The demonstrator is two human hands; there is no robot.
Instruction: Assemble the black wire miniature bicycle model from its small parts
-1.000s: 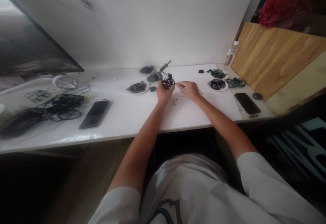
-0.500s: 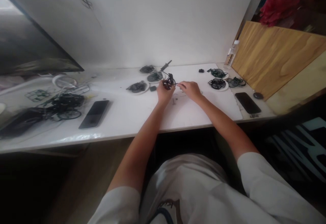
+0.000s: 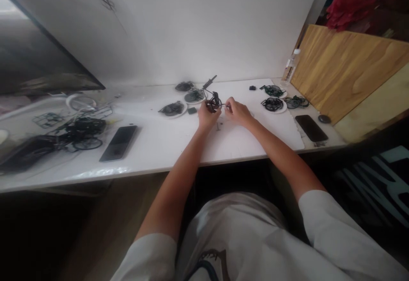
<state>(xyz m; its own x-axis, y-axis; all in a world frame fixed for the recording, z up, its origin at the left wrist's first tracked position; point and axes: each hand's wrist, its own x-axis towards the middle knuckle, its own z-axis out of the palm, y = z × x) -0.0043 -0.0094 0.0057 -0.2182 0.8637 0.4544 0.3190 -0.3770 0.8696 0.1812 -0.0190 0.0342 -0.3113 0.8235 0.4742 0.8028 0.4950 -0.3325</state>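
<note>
My left hand (image 3: 208, 116) is closed around a small dark assembly (image 3: 215, 101) with thin rods and a round, wheel-like part, held over the white board. A long dark bar (image 3: 210, 81) sticks up from its top. On its right side, my right hand (image 3: 235, 110) is pinched at the end of a thin piece that points toward the assembly; what lies between the fingertips is too small to make out. A small T-shaped piece (image 3: 218, 127) lies on the board just below my hands. Left of them is a small dark block (image 3: 192, 110).
White plates with dark parts stand left (image 3: 182, 111) and right (image 3: 283, 107) of my hands. Phones lie at left (image 3: 119, 143) and right (image 3: 311, 128). Tangled black parts (image 3: 84, 132) are farther left. A clear bottle (image 3: 289, 69) stands by a wooden panel (image 3: 348, 70).
My right hand has shifted slightly, its fingers now more upright at the thin piece. The dark assembly in my left hand has moved a little to the right.
</note>
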